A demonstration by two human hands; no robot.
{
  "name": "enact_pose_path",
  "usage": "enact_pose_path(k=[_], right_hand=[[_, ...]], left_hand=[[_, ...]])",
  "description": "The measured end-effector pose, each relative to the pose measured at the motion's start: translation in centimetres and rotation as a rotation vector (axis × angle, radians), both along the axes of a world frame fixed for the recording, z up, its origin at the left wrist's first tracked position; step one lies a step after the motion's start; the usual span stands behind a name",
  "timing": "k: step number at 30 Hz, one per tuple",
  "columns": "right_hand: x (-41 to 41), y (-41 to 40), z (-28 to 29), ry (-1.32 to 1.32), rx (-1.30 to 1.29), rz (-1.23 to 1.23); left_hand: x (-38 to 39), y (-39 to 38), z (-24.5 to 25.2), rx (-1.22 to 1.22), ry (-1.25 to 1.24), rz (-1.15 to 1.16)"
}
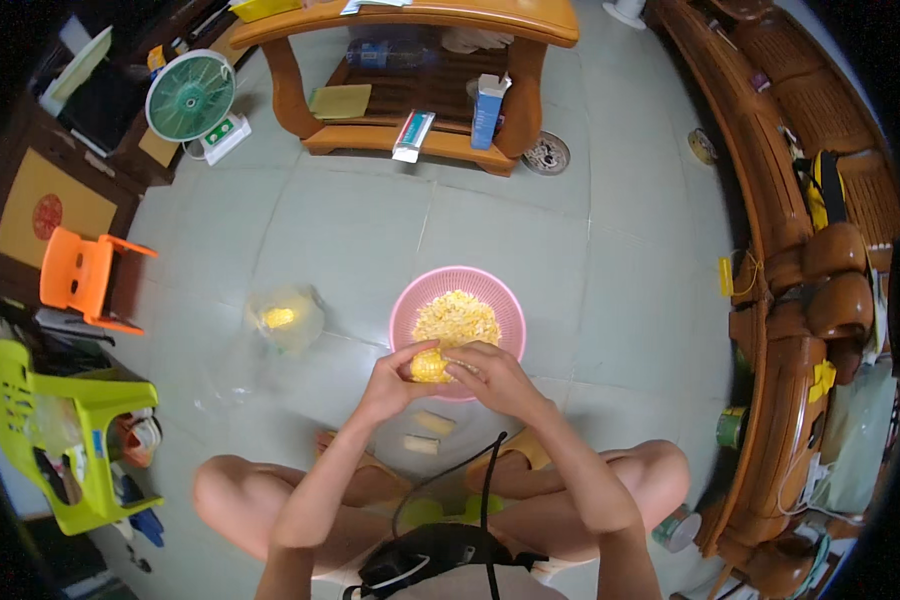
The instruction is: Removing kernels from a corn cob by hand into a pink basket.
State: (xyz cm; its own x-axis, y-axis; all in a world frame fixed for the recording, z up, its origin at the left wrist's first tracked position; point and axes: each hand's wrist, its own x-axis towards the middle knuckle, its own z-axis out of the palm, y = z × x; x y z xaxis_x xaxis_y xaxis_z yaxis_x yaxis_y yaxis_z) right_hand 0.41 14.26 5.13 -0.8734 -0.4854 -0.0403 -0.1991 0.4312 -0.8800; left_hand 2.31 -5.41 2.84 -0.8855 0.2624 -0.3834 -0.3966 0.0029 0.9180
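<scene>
A corn cob [428, 366] with yellow kernels is held between my two hands, over the near side of a pink plastic basket [404, 300]. My left hand [391, 382] grips its left end. On its right part my right hand [493, 375] is closed, fingers bent around it; whether something else is in that hand cannot be made out. Loose corn kernels [457, 316] lie heaped in the basket. Between my crossed legs and the basket, two bare cob pieces [421, 444] rest on the tiled floor. To the left, a clear plastic bag [304, 330] holds yellow corn [278, 317].
A wooden table [412, 142] stands ahead, with boxes and a water bottle on its lower shelf. An electric fan [191, 101], an orange chair [82, 274] and a green chair [82, 420] line the left. Along the right runs a wooden sofa [757, 225]. A dark cord [489, 487] hangs before me.
</scene>
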Motion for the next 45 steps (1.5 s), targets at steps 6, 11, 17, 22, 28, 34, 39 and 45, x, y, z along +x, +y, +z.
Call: enact_pose_path(k=[6,11,17,22,28,34,39,45], right_hand=[[1.0,-0.7,-1.3,0.310,0.172,-0.003],[1.5,-0.5,-2.1,0.312,0.148,-0.071],[1.1,-0.1,-1.7,-0.031,-0.064,-0.153],[0.9,-0.3,-2.5,-0.154,-0.310,-0.176],[0.9,-0.6,-3.4,-0.191,-0.366,-0.364],[0.9,0.3,-1.9,-0.180,-0.230,-0.115],[1.1,0.3,-0.9,-0.051,-0.147,-0.076],[1.6,0.0,-0.6,0.092,-0.051,-0.073]], left_hand=[[0.2,0.1,0.1,-0.011,-0.051,0.021],[0.2,0.6,0.5,-0.014,-0.032,-0.006],[0.4,0.3,0.4,0.035,0.021,-0.008],[0.3,0.3,0.3,0.097,-0.035,0.050],[0.5,0.5,0.7,0.015,-0.007,-0.037],[0.4,0.5,1.3,-0.029,-0.013,-0.010],[0.5,0.5,1.2,-0.056,0.036,-0.020],[0.6,0.6,1.4,-0.028,0.014,-0.008]])
